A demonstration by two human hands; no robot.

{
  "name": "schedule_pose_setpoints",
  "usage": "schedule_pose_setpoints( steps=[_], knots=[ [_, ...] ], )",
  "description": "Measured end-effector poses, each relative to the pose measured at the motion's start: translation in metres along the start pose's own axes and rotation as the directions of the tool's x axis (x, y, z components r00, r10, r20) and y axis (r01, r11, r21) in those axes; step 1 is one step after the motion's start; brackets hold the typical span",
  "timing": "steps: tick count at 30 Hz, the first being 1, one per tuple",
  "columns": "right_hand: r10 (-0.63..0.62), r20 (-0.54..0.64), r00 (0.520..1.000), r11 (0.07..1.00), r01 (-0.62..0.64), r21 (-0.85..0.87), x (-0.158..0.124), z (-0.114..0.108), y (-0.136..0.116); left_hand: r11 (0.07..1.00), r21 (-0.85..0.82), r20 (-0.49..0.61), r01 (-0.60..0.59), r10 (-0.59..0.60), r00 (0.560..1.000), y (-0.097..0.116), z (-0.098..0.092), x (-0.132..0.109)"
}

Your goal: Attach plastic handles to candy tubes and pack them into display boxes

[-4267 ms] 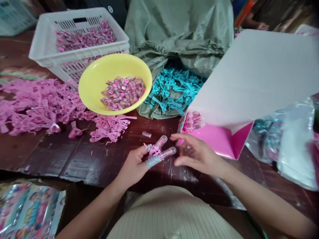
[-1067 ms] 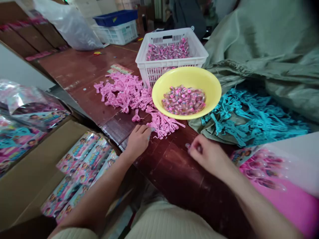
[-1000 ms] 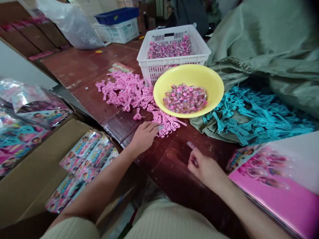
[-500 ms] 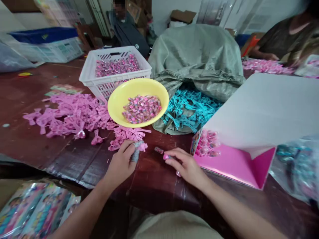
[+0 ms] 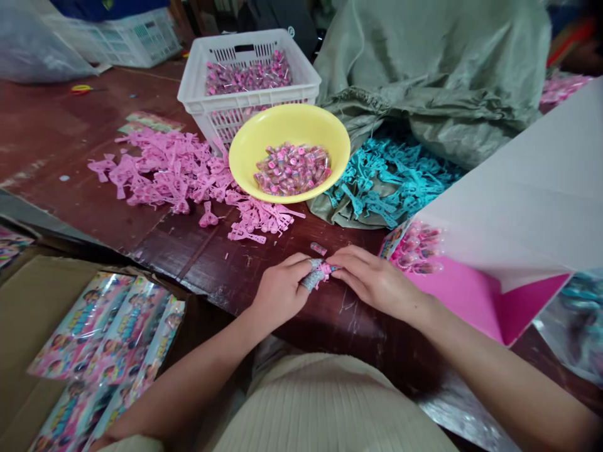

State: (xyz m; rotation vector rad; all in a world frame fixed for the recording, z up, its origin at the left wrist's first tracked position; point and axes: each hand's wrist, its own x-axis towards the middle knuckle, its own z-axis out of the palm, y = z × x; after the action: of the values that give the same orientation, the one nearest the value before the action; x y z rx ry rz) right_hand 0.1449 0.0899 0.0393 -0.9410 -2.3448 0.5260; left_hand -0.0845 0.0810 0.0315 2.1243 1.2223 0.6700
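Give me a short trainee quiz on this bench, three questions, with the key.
1. True or false: a small capsule lies on the table, outside the yellow bowl.
2. What is around a finger of the left hand? A) a blue glove, B) a grey wrap, C) a gold ring.
3. Fill in the blank: the teal plastic pieces lie on a crumpled ____ sack.

Key: 1 true; 2 B; 3 green.
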Motion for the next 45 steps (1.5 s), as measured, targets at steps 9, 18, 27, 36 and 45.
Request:
schedule_pose_setpoints(
  steps=[9, 18, 27, 36, 45],
  knots=[
    [0.003, 0.166, 0.986, 0.999, 0.005, -0.046, -0.008, 0.001, -0.004, 0.928, 0.353, -0.027, -0.121, 0.139, 0.99, 0.003, 0.022, -0.022],
    [0.013, 0.095, 0.995, 0.99, -0.026, 0.139, -0.026, -0.015, -0.009, 0.999, 0.0, 0.183, -0.05, 0.049, 0.982, 0.014, -0.006, -0.016],
    [0.44, 0.199, 0.876, 0.872, -0.47, 0.139, -0.02, -0.002, -0.002, 1.0, -0.011, 0.11, -0.005, 0.006, 0.994, 0.008, 0.008, -0.015],
    [0.716, -0.373, 0.59, 0.662, -0.406, 0.63, 0.001, 0.035, -0.002, 0.523, -0.705, 0.307, 0.479, -0.384, 0.871, 0.02, 0.031, -0.001],
    [0.334, -0.586, 0.738, 0.931, -0.162, 0.327, 0.003, 0.045, -0.014, 0.582, -0.701, 0.223, 0.411, -0.369, 0.902, 0.023, 0.038, 0.003]
  ],
)
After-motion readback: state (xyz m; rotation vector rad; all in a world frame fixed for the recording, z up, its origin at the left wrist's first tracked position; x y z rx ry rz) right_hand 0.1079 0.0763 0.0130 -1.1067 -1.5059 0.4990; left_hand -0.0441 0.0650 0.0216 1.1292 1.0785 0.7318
